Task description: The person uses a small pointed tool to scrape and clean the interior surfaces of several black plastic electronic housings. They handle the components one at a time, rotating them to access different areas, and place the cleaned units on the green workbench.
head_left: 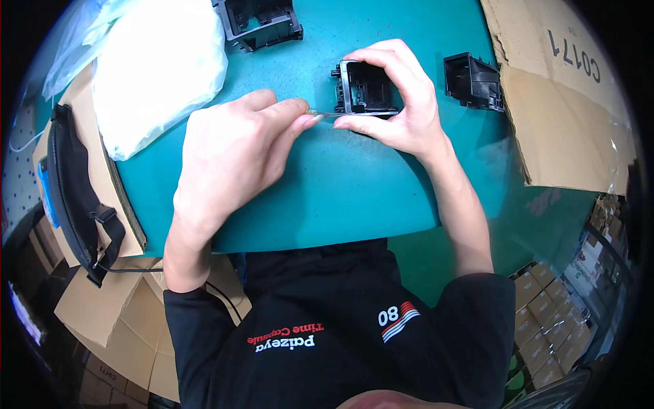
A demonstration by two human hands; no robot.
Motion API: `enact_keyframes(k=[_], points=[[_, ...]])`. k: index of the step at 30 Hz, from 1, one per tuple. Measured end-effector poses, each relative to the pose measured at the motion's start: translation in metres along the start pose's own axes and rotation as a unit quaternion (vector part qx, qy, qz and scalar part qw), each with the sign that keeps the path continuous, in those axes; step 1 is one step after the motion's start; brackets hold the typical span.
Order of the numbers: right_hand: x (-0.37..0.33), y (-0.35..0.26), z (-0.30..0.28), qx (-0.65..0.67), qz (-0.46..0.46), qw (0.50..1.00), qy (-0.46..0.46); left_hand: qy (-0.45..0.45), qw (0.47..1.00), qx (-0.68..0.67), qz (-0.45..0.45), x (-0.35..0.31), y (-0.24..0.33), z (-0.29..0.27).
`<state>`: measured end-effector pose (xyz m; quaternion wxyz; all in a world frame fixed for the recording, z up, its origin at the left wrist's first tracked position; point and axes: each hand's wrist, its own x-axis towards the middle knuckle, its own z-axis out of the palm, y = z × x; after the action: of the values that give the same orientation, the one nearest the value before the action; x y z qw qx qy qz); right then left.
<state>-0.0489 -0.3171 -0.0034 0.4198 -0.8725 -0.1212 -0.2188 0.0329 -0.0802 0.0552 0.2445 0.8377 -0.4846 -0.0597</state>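
My right hand [417, 102] is wrapped round a black plastic housing [346, 87], a box-like part with an open front and a pale rim. The thumb lies along its lower edge and the fingers go over its top. My left hand [238, 140] is closed in a pinch, with thumb and forefinger on a thin, see-through strip [327, 114]. That strip reaches to the housing's lower left corner; whether it is attached there I cannot tell. Two similar black housings lie apart from my hands: one housing [262, 31] at the far left, another housing [473, 82] to the right.
The work surface is a green table [327, 198]. A white plastic bag [163, 65] lies at the left, by a cardboard piece [112, 184] with a black pouch [71, 184] on it. A large cardboard box [565, 116] borders the right side. Stacked cartons [552, 320] stand at the lower right.
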Motion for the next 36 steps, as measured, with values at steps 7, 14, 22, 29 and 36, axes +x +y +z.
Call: enact_keyframes(k=[7, 14, 22, 29, 36], points=[[0.002, -0.001, -0.001, -0.013, -0.01, 1.0, -0.005, 0.023, 0.999, 0.036, 0.002, 0.004, -0.002, 0.008], [0.0, 0.003, -0.001, -0.014, -0.01, 1.0, -0.003, 0.002, 1.0, 0.009, -0.002, 0.001, 0.003, 0.003], [-0.001, 0.0, -0.001, -0.019, 0.003, 1.0, -0.006, 0.01, 0.999, 0.03, -0.01, 0.001, 0.003, 0.006], [-0.002, 0.0, -0.002, -0.02, 0.014, 1.0, -0.011, 0.003, 0.999, 0.046, -0.012, 0.005, 0.002, 0.006], [-0.009, 0.003, 0.002, 0.011, 0.059, 0.998, 0.011, 0.023, 0.998, 0.046, -0.019, 0.017, -0.006, 0.007]])
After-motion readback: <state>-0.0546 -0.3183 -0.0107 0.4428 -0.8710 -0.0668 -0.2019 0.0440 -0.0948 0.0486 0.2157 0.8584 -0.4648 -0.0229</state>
